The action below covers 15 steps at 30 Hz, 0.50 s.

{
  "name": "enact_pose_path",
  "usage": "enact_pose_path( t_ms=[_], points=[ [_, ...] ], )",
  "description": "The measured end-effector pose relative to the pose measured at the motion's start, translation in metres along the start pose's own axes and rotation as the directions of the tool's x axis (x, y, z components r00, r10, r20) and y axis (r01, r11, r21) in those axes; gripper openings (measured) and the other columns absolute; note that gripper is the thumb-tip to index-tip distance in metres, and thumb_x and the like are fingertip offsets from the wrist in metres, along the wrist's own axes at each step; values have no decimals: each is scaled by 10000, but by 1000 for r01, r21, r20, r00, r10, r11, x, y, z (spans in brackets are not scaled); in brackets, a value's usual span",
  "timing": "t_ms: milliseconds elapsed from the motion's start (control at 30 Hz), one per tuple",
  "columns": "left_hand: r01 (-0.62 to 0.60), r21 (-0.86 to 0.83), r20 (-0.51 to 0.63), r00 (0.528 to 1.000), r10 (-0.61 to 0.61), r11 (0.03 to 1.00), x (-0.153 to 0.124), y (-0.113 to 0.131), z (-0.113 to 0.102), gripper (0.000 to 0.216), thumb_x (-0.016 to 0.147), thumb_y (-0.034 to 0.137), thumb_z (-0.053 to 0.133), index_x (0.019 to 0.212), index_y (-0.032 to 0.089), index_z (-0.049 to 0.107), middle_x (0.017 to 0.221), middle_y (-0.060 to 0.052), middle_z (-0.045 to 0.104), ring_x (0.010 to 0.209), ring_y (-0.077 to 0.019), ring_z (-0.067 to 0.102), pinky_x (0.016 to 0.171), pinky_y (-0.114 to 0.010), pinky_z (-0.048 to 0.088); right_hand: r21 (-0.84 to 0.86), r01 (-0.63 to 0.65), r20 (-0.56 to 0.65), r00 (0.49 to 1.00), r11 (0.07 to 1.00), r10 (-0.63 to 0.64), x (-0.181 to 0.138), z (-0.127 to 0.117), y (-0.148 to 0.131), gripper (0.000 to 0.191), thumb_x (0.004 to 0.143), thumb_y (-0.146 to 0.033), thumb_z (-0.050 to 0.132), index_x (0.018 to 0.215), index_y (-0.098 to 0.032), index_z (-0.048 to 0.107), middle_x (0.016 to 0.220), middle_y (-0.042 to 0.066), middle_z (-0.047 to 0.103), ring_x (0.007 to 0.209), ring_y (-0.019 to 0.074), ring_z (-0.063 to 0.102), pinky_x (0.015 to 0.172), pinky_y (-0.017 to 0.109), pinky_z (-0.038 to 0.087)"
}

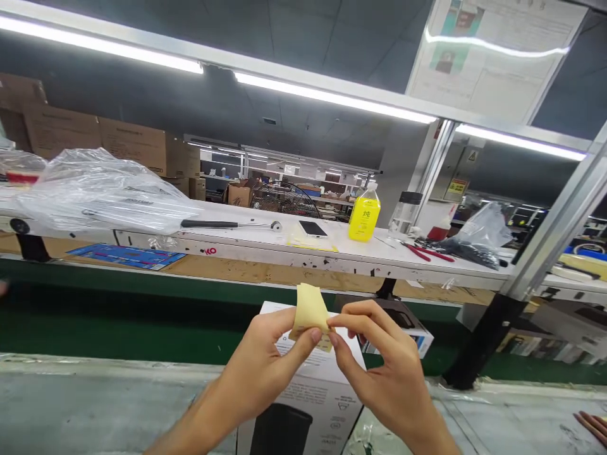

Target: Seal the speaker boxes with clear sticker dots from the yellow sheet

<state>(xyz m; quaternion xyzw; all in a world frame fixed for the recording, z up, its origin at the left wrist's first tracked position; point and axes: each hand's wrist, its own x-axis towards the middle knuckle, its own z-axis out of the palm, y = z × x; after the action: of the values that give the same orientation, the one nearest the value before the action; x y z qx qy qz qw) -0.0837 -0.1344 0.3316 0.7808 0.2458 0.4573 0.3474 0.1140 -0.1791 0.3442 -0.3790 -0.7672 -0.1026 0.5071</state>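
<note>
My left hand (270, 354) is closed on a pale yellow strip of label paper (310, 306), with the thumb pressed on its lower part. The strip's upper end curls upward and small marks show near its lower edge. At the strip's right edge, my right hand (384, 366) pinches it between thumb and index finger, the other fingers bent above. Whether a single label is between those fingertips is too small to tell. Just under both hands stands a white printed carton (313, 392) with a picture of a dark container on its front.
Behind, a white shelf (256, 243) carries a plastic bag (109, 189), a black-handled tool (227, 225), a phone (313, 229), a yellow bottle (365, 213) and red-handled pliers (427, 253). More cartons (398, 325) sit on the green belt (142, 316). Another person's hand (592, 426) shows at right.
</note>
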Motion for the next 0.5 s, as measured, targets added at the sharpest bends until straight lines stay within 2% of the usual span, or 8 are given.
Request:
enact_pose_path(
  t_ms=[133,267,400,500],
  points=[
    [-94,135,23,996,92,986,-1,-2,-3,242,1052,370,529,986,234,718,932,0,713,841,-160,612,778,-281,428,42,-27,76,997,999,23,6,-5,1,140,964,-127,642,1024,-239,698,955,12,673,725,114,608,651,258,519],
    [-117,207,9,993,118,971,-3,-5,-5,243,1057,365,516,964,242,704,917,-13,678,849,-174,611,768,-297,424,30,25,97,995,999,-28,13,-6,1,146,957,-108,648,996,-240,695,929,7,686,720,112,609,648,248,521],
    [-113,193,-19,993,119,975,-4,-6,-7,228,1056,338,509,982,242,703,942,-29,694,857,-190,622,773,-304,437,-116,179,82,982,977,-171,18,0,1,157,927,-68,655,985,-213,661,907,26,695,758,140,654,671,274,528],
    [-94,143,-53,993,103,985,-6,-6,-9,212,1053,309,520,1075,252,723,956,-17,719,850,-180,632,783,-294,451,-232,285,141,956,930,-258,25,4,0,128,906,-82,664,955,-199,643,891,34,707,778,174,677,693,314,525]
  ],
)
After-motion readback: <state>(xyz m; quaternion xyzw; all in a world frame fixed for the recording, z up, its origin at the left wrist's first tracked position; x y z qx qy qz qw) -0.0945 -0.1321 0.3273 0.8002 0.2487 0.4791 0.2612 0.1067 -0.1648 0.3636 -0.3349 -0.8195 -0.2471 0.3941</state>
